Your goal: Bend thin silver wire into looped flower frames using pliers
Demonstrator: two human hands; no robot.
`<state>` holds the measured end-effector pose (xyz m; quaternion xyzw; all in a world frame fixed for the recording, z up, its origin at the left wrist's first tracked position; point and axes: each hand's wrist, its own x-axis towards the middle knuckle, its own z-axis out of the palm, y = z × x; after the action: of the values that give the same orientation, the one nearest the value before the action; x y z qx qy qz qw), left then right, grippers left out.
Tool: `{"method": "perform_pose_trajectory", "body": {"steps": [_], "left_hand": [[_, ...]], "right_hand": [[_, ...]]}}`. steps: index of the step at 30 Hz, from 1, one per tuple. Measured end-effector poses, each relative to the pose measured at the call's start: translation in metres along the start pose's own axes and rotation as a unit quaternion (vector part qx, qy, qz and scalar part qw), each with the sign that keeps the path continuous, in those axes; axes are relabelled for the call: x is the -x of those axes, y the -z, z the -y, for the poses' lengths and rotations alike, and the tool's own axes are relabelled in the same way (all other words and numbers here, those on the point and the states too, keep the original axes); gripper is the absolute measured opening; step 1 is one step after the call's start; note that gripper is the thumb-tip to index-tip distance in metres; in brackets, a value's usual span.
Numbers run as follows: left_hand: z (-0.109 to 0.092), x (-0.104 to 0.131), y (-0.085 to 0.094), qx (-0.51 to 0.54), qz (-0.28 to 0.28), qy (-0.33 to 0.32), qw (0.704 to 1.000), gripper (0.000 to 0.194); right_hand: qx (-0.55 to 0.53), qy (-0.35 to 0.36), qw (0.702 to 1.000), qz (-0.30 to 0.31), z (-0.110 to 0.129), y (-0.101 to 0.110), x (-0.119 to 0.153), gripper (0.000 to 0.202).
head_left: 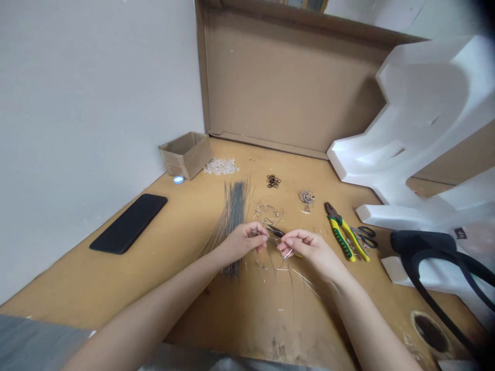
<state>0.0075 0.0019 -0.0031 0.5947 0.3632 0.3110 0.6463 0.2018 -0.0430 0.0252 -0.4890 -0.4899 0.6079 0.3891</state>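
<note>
Above the middle of the table, my left hand [251,238] and my right hand [303,246] are close together, each pinching thin metal wire [286,253]. How the wire is bent between the fingertips is too fine to make out. Under my left forearm lies a bundle of straight grey wires [235,206], fanning out at the ends. Just beyond my fingers are bent wire pieces [267,211]. A dark tool [275,231] lies behind my fingertips, mostly hidden. Loose wire offcuts [305,282] are scattered below my hands.
Pliers [340,232] with yellow-green handles and scissors [365,237] lie at right. Farther back are black rings [273,181], a small metal pile [307,196], clear bits [221,165] and a cardboard box [185,154]. A black phone [129,224] lies left; white foam [425,113] stands right.
</note>
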Motion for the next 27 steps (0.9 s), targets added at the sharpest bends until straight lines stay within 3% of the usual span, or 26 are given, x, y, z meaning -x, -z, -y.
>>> {"method": "perform_pose_trajectory", "body": {"steps": [6, 11, 18, 27], "left_hand": [[-0.0007, 0.0007, 0.0008, -0.005, 0.011, 0.027, 1.000, 0.018], [-0.0028, 0.0016, -0.0021, -0.004, 0.057, 0.039, 0.998, 0.027], [-0.0065, 0.0039, -0.0040, -0.023, 0.039, 0.068, 0.997, 0.024], [-0.0011, 0.0034, -0.0021, -0.049, 0.066, 0.072, 0.994, 0.026]], "right_hand": [[0.030, -0.014, 0.999, 0.014, 0.0023, 0.0007, 0.0019, 0.021], [0.035, -0.015, 0.999, 0.038, -0.0005, 0.0024, 0.0025, 0.019], [0.005, -0.025, 0.998, 0.049, 0.0005, -0.0003, 0.0020, 0.019], [0.032, -0.011, 0.998, 0.052, -0.0001, -0.0038, 0.0035, 0.018]]}}
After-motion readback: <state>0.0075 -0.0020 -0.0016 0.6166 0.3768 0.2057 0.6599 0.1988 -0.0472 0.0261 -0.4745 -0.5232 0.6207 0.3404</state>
